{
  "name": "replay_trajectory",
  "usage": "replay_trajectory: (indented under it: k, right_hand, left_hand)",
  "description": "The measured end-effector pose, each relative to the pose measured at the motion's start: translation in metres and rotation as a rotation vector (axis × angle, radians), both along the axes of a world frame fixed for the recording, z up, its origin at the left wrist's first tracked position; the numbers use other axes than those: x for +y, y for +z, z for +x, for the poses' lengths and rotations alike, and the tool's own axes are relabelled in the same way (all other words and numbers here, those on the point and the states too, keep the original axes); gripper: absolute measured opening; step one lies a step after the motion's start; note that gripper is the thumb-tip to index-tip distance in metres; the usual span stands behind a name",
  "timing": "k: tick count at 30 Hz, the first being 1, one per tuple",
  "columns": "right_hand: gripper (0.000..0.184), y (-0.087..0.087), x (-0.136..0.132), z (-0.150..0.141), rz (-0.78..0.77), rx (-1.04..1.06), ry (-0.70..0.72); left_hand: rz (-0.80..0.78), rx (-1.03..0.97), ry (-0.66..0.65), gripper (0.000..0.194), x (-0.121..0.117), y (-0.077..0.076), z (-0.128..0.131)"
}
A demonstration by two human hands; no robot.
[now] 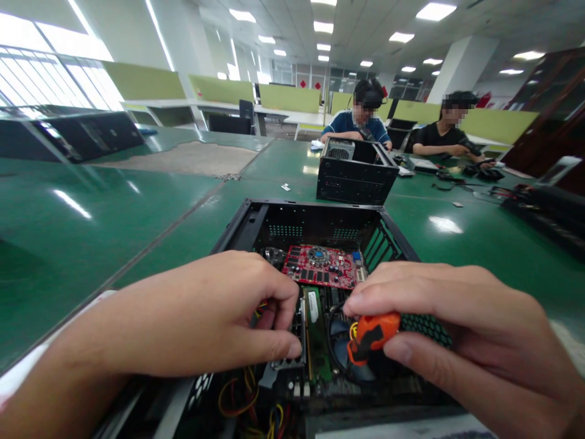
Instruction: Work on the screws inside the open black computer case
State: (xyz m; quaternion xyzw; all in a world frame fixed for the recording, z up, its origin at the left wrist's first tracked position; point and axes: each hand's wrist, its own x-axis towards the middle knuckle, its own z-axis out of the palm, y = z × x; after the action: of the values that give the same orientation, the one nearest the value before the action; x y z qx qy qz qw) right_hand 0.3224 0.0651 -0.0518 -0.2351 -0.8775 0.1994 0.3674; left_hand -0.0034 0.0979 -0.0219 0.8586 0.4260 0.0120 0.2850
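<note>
An open black computer case (315, 216) lies in front of me with its insides showing. My right hand (461, 329) pinches the orange and black handle of a screwdriver (375, 332) above the round cooling fan (340, 347); its tip is hidden. My left hand (247, 320) is curled at a metal bracket (299, 326), thumb along it, and what its fingers grip is hidden. Between both hands a green memory stick (315, 329) stands in the board. Farther back is a red graphics card (320, 266). Coloured wires (240, 396) run below my left hand.
A second black case (354, 177) stands behind mine on the green table (183, 244). Dark equipment (73, 134) lies far left, more (548, 207) at the right. Two people (359, 122) sit across the table, with parts and cables before them. A small piece (286, 187) lies mid-table.
</note>
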Motion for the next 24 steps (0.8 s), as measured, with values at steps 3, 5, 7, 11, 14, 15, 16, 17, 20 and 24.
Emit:
replay_trajectory:
  k: [3, 5, 7, 11, 14, 15, 16, 17, 20, 24]
  right_hand:
    - [0.029, 0.0003, 0.0011, -0.0018, 0.018, -0.014, -0.026]
    - [0.029, 0.0000, 0.0005, -0.0019, 0.039, -0.006, 0.002]
    - [0.029, 0.0001, -0.0007, -0.0018, 0.030, -0.012, -0.018]
    - [0.026, 0.0016, -0.0024, -0.0029, 0.022, -0.028, -0.041]
    - [0.027, 0.0023, -0.0016, -0.0039, 0.031, -0.008, -0.011]
    - [0.027, 0.0022, -0.0009, -0.0039, 0.028, 0.000, -0.009]
    - [0.028, 0.0020, -0.0002, -0.0037, 0.024, 0.006, -0.007]
    - [0.028, 0.0017, 0.0005, -0.0034, 0.021, 0.009, -0.011]
    - [0.028, 0.0014, 0.0014, -0.0024, 0.028, -0.006, -0.020]
    - [0.029, 0.0028, 0.0017, -0.0049, 0.042, -0.027, -0.025]
  left_hand:
    - [-0.003, -0.004, 0.000, 0.025, -0.0001, -0.0009, -0.0001]
    - [-0.008, -0.005, -0.005, 0.025, 0.0004, -0.0020, -0.0009]
    - [-0.012, -0.009, -0.011, 0.024, 0.0010, -0.0024, -0.0018]
    - [-0.008, -0.011, -0.016, 0.023, 0.0012, -0.0009, -0.0023]
    - [-0.006, -0.007, -0.017, 0.024, 0.0016, 0.0001, -0.0013]
    - [-0.007, -0.007, -0.016, 0.023, 0.0019, 0.0001, -0.0008]
    - [-0.008, -0.010, -0.015, 0.023, 0.0022, -0.0001, -0.0003]
    - [-0.010, -0.013, -0.014, 0.023, 0.0025, -0.0004, 0.0002]
    - [-0.016, -0.010, -0.008, 0.024, 0.0022, -0.0007, 0.0011]
    - [-0.016, -0.004, -0.012, 0.023, -0.0007, 0.0011, 0.0007]
